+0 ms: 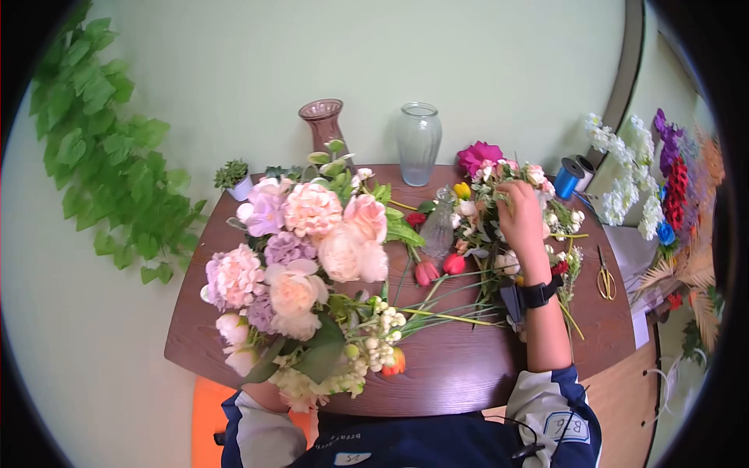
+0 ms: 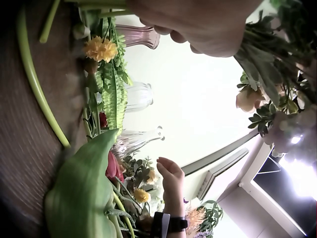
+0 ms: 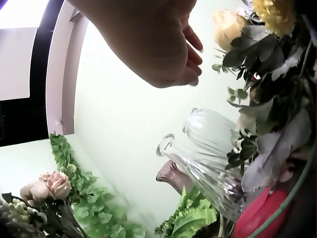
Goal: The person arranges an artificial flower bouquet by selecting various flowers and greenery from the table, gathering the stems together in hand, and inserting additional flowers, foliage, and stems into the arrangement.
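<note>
A large bouquet of pink, cream and lilac flowers (image 1: 339, 249) fills the left half of the head view and hides the left hand there. In the left wrist view the left hand (image 2: 198, 22) has its fingers curled round the bouquet's green stems (image 2: 104, 4). The right hand (image 1: 521, 214) hovers over the pile of smaller flowers (image 1: 468, 209) on the table's right side. Its fingers are loosely bent, and nothing shows in the right hand (image 3: 153, 47) from the right wrist view. Stems from the bouquet stretch rightward across the table (image 1: 460, 374).
A small clear vase (image 1: 439, 232) stands between bouquet and pile. Behind are a purple vase (image 1: 321, 125) and a larger clear vase (image 1: 420, 144). A potted succulent (image 1: 234, 179) is back left; blue spool (image 1: 568, 178) and scissors (image 1: 605, 279) lie right. Red tulips (image 1: 426, 273) rest mid-table.
</note>
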`<state>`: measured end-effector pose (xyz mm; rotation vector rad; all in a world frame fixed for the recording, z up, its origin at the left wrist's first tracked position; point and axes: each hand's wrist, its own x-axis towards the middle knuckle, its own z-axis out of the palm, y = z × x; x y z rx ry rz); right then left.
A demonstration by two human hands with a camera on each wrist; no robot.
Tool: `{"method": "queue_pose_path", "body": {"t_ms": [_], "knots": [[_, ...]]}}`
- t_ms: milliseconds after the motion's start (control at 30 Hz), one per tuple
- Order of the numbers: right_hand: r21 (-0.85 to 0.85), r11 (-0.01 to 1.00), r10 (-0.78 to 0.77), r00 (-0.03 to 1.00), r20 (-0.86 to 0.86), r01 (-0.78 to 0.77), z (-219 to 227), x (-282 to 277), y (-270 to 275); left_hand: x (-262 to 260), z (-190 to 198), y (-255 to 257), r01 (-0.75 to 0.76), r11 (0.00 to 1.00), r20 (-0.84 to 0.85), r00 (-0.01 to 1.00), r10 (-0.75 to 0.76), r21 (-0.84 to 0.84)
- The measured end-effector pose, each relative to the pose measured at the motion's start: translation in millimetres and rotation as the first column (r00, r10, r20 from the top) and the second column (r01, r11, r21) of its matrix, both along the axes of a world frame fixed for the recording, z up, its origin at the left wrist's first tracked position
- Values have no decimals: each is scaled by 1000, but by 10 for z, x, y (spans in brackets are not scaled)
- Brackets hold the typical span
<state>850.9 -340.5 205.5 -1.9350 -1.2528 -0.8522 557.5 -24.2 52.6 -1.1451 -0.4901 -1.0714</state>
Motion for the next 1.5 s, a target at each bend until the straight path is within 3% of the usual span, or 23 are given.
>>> {"method": "queue_pose_path", "body": {"t_ms": [33,100,133,167,233,367,400,633,767,800,1033,1100,1167,1267,1367,1433,1500], "knots": [[2,1000,20,1000,1,-20,-29,-37,44,-65,16,18,-19,1000,4,1000,19,5],[-122,961,231,963,-137,-248,-100,-119,123,-210,58,56,-63,998,16,998,63,19],[-195,940,227,939,-258,-281,-147,-162,142,-292,83,74,-86,996,22,996,86,26],[-191,935,247,934,-256,-300,-230,-170,166,-368,112,93,-106,994,26,994,105,34],[-245,942,136,929,-343,-229,-472,-99,221,-488,162,122,-133,990,33,991,132,50],[-277,949,47,937,-345,-149,-641,29,217,-565,202,119,-148,987,44,988,145,65],[-256,957,63,960,-274,-136,-677,76,210,-561,205,113,-145,987,46,989,143,67],[-331,943,-93,942,-324,-21,-651,106,182,-289,211,23,-78,994,62,995,73,80],[-467,884,-141,958,-250,8,-646,96,165,-153,234,-19,-48,994,68,997,42,94],[-431,902,-150,952,-266,21,-704,133,181,-135,243,-25,-44,994,69,997,37,98],[-448,892,-200,944,-262,64,-277,-50,108,-39,279,-41,-25,992,83,996,15,123],[-327,944,-115,887,-446,-42,-217,-15,72,-50,269,-59,-29,992,86,996,19,123],[-72,987,67,769,-636,-145,-196,19,56,-85,275,-58,-38,991,88,996,27,128],[84,983,171,655,-736,-162,-16,-24,-23,-170,272,-72,-57,989,91,995,45,134],[404,903,406,603,-686,-148,80,21,-87,-238,259,-103,-76,988,95,993,63,136],[593,804,514,561,-649,-51,236,-30,-198,-270,260,-127,-86,986,98,992,73,140],[740,669,597,644,-479,-70,312,-40,-275,-281,271,-145,-91,985,102,992,77,146]]}}
